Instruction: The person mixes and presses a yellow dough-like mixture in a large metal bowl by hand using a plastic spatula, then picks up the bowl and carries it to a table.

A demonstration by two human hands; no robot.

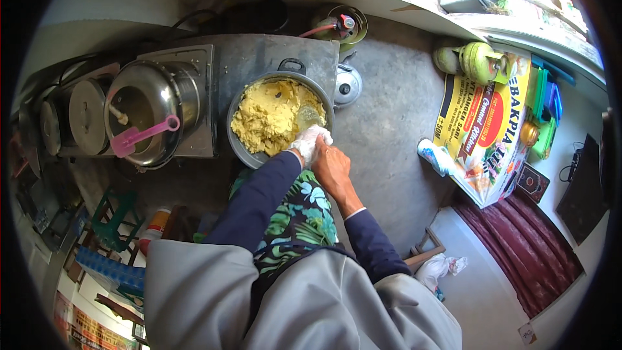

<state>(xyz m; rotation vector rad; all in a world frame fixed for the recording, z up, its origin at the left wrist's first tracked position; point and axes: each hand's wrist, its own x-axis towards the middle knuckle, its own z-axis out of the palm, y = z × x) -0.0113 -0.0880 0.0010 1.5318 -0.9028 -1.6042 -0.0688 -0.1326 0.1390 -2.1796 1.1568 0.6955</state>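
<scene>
A large grey pot [234, 131] with dark handles is filled with crumbly yellow mash [269, 113]. At its near right rim, my left hand [312, 140] is closed and wears or is wrapped in a thin white covering. From it a clear, rounded object [310, 116] reaches into the mash; its exact kind is hard to make out. My bare right hand [332, 167] presses against the left from the right, its fingers curled round the white wrapping. Part of what both hands grip is hidden between them.
Left of the pot, a steel pot [188, 91] with a pink spatula [144, 136] across it stands on a stove. A kettle [348, 84] and a gas cylinder [353, 29] are beyond the pot. A printed banner [483, 123] and a green cylinder [478, 61] lie right.
</scene>
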